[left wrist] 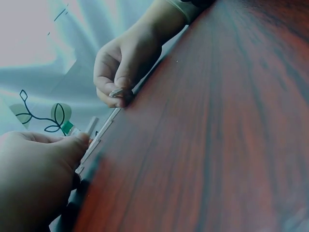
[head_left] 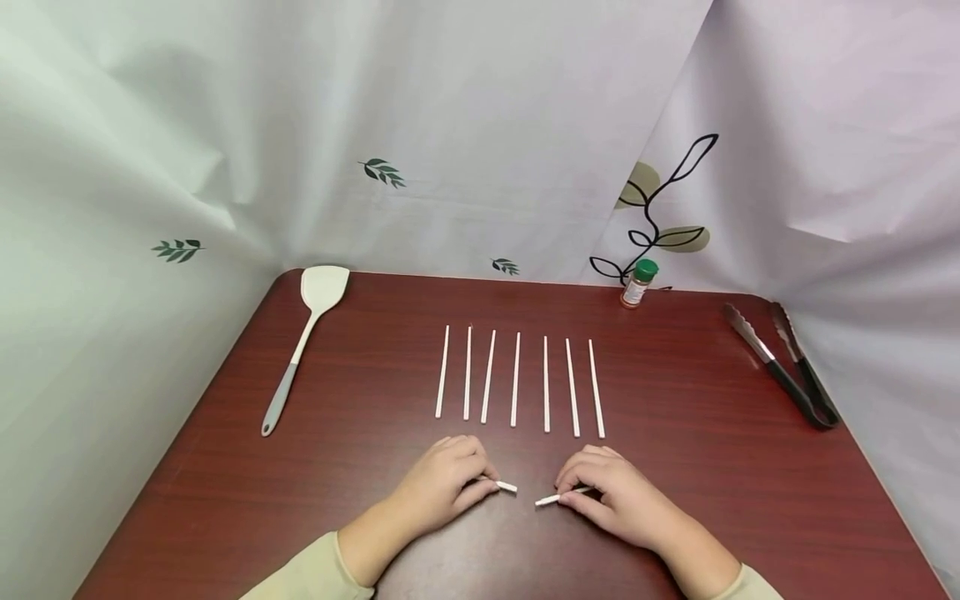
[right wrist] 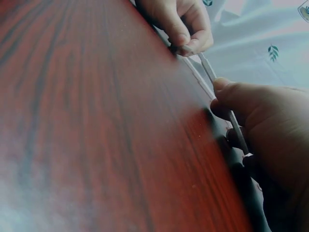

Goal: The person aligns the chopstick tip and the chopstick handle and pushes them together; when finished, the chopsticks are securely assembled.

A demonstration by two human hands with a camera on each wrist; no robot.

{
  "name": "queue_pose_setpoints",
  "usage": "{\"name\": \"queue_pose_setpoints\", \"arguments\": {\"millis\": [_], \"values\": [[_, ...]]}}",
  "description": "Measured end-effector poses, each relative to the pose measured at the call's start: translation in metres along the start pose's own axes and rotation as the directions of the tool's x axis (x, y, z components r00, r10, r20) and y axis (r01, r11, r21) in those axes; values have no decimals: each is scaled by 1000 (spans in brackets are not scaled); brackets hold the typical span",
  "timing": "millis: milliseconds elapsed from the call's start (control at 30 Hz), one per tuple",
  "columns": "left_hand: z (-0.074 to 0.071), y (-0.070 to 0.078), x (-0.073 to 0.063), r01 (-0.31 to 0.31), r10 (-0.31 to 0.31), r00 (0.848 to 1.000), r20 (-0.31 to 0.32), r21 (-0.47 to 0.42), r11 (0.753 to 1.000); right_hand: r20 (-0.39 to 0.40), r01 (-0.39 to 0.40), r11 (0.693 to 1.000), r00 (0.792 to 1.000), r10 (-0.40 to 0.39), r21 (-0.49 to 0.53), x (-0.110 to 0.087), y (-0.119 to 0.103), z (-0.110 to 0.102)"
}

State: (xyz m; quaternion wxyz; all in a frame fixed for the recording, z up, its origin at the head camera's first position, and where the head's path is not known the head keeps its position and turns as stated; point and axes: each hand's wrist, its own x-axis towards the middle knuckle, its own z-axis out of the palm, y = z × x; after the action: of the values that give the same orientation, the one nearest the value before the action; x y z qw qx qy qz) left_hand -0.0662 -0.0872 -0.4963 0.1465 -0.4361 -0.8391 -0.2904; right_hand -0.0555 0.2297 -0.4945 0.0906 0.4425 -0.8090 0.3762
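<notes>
Near the front of the table, my left hand [head_left: 450,479] pinches a white chopstick [head_left: 508,487] between thumb and fingers. Only a short end of it sticks out toward the middle; the rest is hidden by the hand. Opposite, my right hand [head_left: 611,492] pinches a second white chopstick [head_left: 548,500], its end pointing at the first across a small gap. In the right wrist view this chopstick [right wrist: 207,67] runs back under the fingers. Beyond both hands lie several white chopsticks [head_left: 515,379], side by side in a spaced row, pointing away from me.
A white spatula [head_left: 300,342] with a grey handle lies at the left. At the back edge stands a small spice jar [head_left: 635,289] with a green lid. Spread metal tongs [head_left: 787,371] with black handles lie at the far right. White patterned curtain [head_left: 480,150] surrounds the brown table [head_left: 360,367].
</notes>
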Motion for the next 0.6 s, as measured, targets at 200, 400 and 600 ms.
{"name": "queue_pose_setpoints", "arguments": {"millis": [200,400,600], "values": [[2,6,1,38,-39,999,-12,-12,999,-41,-56,998,998,55,-23,1,-5,2],[4,15,4,64,-66,998,-23,-73,995,-69,-99,995,993,99,8,2,-14,8],[6,24,5,58,-60,998,-18,-126,990,-65,-80,995,994,83,57,5,-17,14]]}}
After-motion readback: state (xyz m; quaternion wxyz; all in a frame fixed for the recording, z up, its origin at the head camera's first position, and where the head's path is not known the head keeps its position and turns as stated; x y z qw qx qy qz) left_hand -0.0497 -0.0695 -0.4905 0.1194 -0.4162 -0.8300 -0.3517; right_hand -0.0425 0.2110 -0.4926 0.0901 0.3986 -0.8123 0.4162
